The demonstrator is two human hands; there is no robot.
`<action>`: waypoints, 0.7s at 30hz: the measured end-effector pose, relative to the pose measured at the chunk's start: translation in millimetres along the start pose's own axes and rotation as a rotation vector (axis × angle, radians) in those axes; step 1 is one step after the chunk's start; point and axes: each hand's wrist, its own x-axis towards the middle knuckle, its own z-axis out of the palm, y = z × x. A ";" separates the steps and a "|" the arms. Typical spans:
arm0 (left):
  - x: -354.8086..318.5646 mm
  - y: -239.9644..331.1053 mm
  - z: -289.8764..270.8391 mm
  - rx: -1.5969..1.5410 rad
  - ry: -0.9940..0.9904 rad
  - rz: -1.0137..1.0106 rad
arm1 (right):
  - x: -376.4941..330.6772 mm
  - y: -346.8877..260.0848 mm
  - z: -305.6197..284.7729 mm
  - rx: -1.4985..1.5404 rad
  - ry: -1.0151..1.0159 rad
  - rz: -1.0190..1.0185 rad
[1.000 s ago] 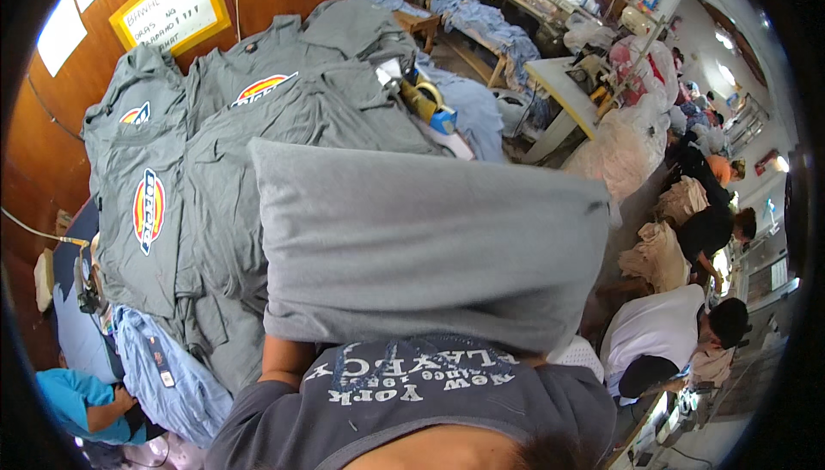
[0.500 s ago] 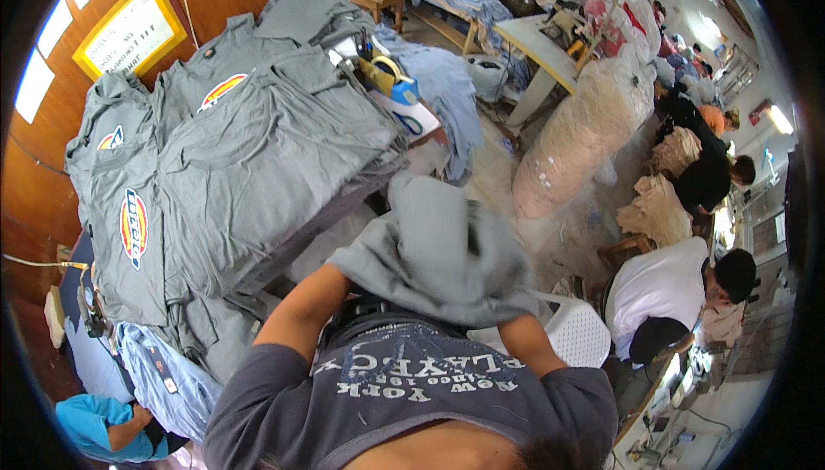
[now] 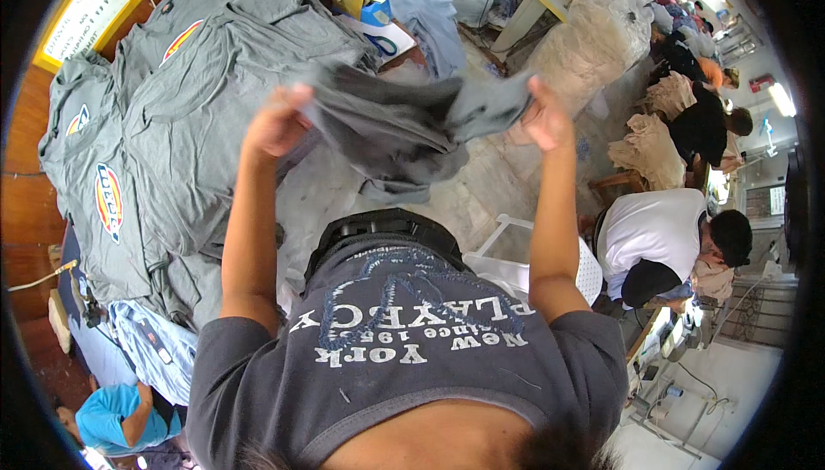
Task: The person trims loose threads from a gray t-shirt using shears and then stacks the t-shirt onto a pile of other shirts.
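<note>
A grey T-shirt (image 3: 387,122) hangs stretched between my two raised hands, bunched and smeared by motion. My left hand (image 3: 279,122) is closed on one end of it, close to the pile of grey T-shirts (image 3: 232,118). Its other end is pinched in my right hand (image 3: 548,118), held out over the floor. The lower part of the cloth droops free in front of my waist. Round coloured prints show on several shirts lying on the pile at the left.
Beyond the pile, a tape dispenser (image 3: 369,8) and blue-handled scissors (image 3: 382,45) lie on a small surface. A white plastic chair (image 3: 507,268) stands by my right arm. Large clear bags (image 3: 584,49) stand at far right. People work nearby, one in a white shirt (image 3: 644,229).
Both hands have risen and moved forward and apart, drawing the T-shirt from a bundle at my waist into a stretched span. The view has shifted slightly.
</note>
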 end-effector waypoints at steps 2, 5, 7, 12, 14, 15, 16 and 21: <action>-19.0 35.4 35.2 -0.329 0.101 0.212 | -5.5 -24.5 59.7 0.092 0.012 -0.140; -30.2 26.5 16.4 0.142 0.235 0.205 | 16.8 -24.1 71.5 -0.515 -0.286 0.003; -46.3 41.3 8.0 0.210 0.234 0.200 | 29.3 -45.3 58.8 -0.358 -0.310 0.050; -88.3 38.0 10.3 0.130 0.565 0.217 | 55.9 -38.8 76.4 -0.309 -0.256 -0.051; -106.9 37.2 1.2 0.335 0.541 -0.049 | 60.9 -34.4 87.3 -0.321 -0.326 0.027; -123.5 42.8 -13.8 0.459 0.444 -0.271 | 62.1 -39.9 85.2 -0.313 -0.352 0.056; -135.4 45.1 -19.8 0.574 0.345 -0.499 | 65.2 -39.5 84.7 -0.305 -0.379 0.094; -84.4 27.6 3.1 1.175 0.487 0.075 | 79.7 -23.2 137.4 -0.734 -0.534 0.218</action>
